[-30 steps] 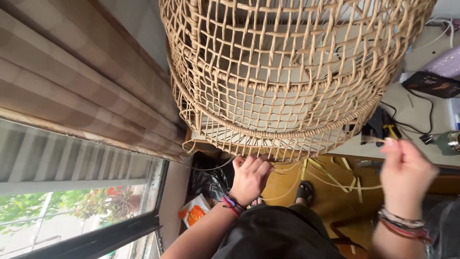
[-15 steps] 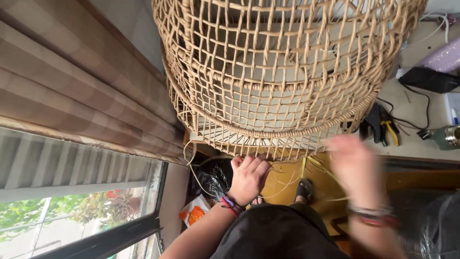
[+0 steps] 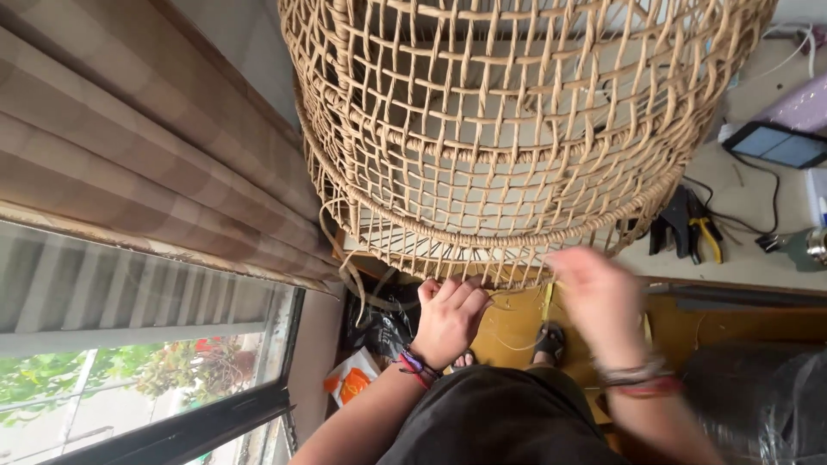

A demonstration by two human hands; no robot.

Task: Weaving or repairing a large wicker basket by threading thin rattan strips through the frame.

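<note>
A large open-weave rattan basket (image 3: 517, 112) fills the upper middle of the view. My left hand (image 3: 448, 319) grips its lower rim, fingers curled onto the weave. My right hand (image 3: 599, 301), blurred by motion, is at the rim just to the right and touches it; whether it holds a strand I cannot tell. Thin loose rattan strands (image 3: 353, 275) hang from the rim beside my left hand and between the hands. Both wrists wear bracelets.
A beige checked curtain (image 3: 129, 164) and a window (image 3: 129, 387) lie to the left. Black and yellow pliers (image 3: 689, 228), a dark tablet (image 3: 780, 145) and cables rest on the pale worktop (image 3: 749, 250) at right. A black bag (image 3: 379, 327) and orange packet (image 3: 349, 383) lie below.
My right hand has swung from far right, away from the basket, leftward to the rim, drawing the strand in. The left hand has stayed put on the rim.
</note>
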